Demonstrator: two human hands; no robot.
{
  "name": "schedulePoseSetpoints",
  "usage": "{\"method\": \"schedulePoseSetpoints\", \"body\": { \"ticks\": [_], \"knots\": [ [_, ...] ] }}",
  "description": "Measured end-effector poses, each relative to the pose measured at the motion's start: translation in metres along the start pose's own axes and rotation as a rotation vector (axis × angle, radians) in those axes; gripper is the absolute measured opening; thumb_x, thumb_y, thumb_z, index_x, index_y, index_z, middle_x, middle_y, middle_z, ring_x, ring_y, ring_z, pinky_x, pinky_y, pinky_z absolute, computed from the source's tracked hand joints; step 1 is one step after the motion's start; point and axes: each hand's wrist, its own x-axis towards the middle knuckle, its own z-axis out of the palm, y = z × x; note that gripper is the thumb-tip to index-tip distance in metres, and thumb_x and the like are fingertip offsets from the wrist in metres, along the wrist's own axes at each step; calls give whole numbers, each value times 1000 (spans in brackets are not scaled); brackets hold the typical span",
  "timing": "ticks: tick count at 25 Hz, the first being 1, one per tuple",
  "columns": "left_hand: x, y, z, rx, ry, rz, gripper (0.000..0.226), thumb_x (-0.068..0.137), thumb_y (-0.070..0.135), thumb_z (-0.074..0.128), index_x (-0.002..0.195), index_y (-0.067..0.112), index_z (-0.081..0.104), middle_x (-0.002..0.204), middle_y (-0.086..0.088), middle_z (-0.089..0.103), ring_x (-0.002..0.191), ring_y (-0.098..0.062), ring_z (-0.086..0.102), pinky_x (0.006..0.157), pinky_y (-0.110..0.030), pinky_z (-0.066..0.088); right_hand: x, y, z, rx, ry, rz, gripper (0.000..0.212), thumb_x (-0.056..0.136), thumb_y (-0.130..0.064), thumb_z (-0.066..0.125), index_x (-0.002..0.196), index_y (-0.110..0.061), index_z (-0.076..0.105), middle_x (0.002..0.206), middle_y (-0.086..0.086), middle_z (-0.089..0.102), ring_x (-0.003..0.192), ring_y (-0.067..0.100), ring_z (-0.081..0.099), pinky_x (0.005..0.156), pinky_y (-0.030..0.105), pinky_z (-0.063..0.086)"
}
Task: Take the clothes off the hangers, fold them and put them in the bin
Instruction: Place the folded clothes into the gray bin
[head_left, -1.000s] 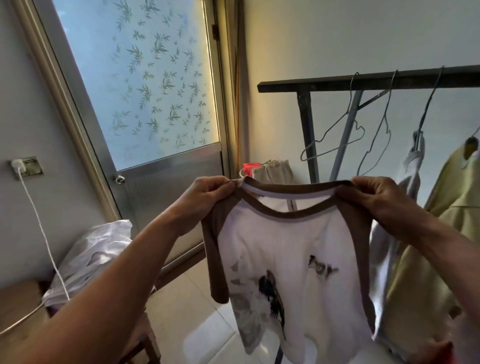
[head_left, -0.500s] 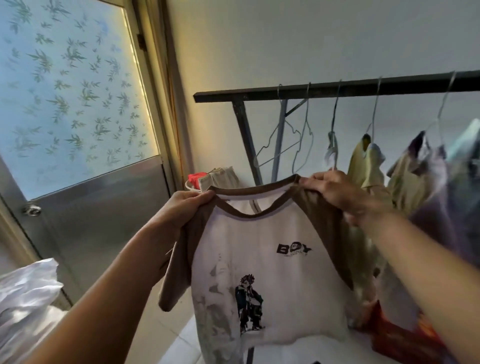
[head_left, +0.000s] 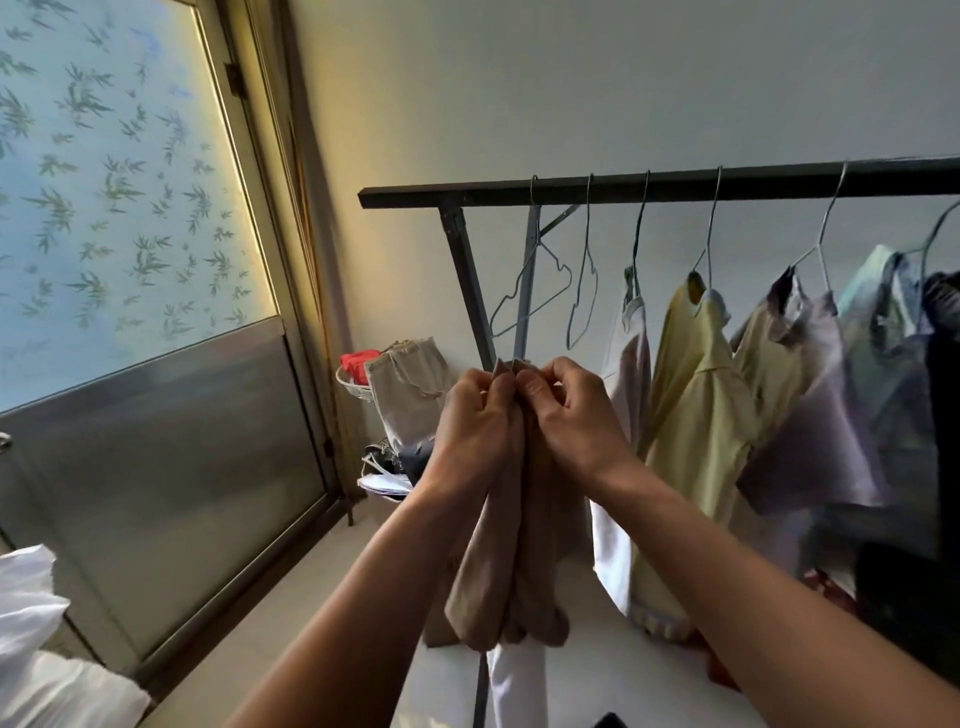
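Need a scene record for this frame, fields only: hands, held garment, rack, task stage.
left hand: grips the top edge of the brown-and-white shirt
right hand: grips the same edge, right beside the left hand
shirt state: off its hanger, doubled lengthwise, hanging in the air
rack: two empty hangers at its left end
clothes on hangers: white garment, yellow shirt, lilac garment, more to the right
task stage: fold begun, shirt not yet put away

Shirt (head_left: 491, 571) front — hidden inside fold.
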Motion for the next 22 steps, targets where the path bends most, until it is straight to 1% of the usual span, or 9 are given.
{"method": "schedulePoseSetpoints", "body": {
  "ticks": [3,5,8,10,13,16,18,20,22],
  "knots": [
    [-8,5,2,-73,-53,-28,27,105,26,38,97,6,54,67,-16,58,52,-22,56,47,-31,46,-4,0,-2,10,-52,9,18,98,-32,52,92,-16,60,78,-7,64,73,3,62,63,12,46],
    [-12,11,0,-157,-129,-83,43,104,39,32,107,3,54,74,-18,60,55,-27,61,42,-31,50,-8,-3,-4,38,-105,19,23,97,-38,50,93,-17,59,79,-6,65,73,7,64,63,18,48],
    [-16,16,-4,-233,-237,-136,63,97,58,29,110,6,62,94,-21,70,75,-32,72,58,-41,60,-8,-6,-9,55,-192,34,30,89,-43,61,102,-16,59,88,-3,68,81,12,69,70,25,57],
    [-18,18,-13,-176,-256,-124,55,97,55,33,103,10,65,92,-19,70,79,-31,72,69,-48,61,-6,-7,-15,33,-222,14,16,92,-31,63,100,-18,61,88,-1,68,81,11,68,72,27,57],
    [2,12,-35,270,-131,208,31,89,53,56,112,32,57,110,-11,60,96,-25,65,85,-49,57,-3,-10,-31,51,-288,22,11,97,-18,56,87,-18,61,79,-1,61,71,7,58,67,20,47],
    [31,18,-51,537,-400,389,60,66,66,68,122,54,48,145,4,38,134,-16,37,110,-42,33,-1,-16,-46,61,-495,-14,13,98,-16,52,89,-14,62,82,4,58,79,9,56,73,21,47],
    [38,27,-48,495,-587,340,39,71,55,73,108,45,63,130,4,58,121,-9,51,107,-41,43,1,-17,-51,90,-502,-34,16,99,-15,50,88,-15,62,82,3,59,79,8,55,73,21,46],
    [41,29,-38,374,-590,317,16,84,31,73,100,31,72,100,3,72,96,-6,63,94,-36,53,2,-16,-53,112,-371,-50,17,99,-12,49,88,-16,62,78,2,61,74,5,55,68,18,46],
    [42,29,-30,360,-515,430,15,89,26,68,101,19,73,93,-2,74,90,-13,67,88,-37,55,-1,-8,-55,39,-253,-59,11,96,-9,53,93,-16,61,80,10,64,72,10,57,66,24,46]
  ]
}}
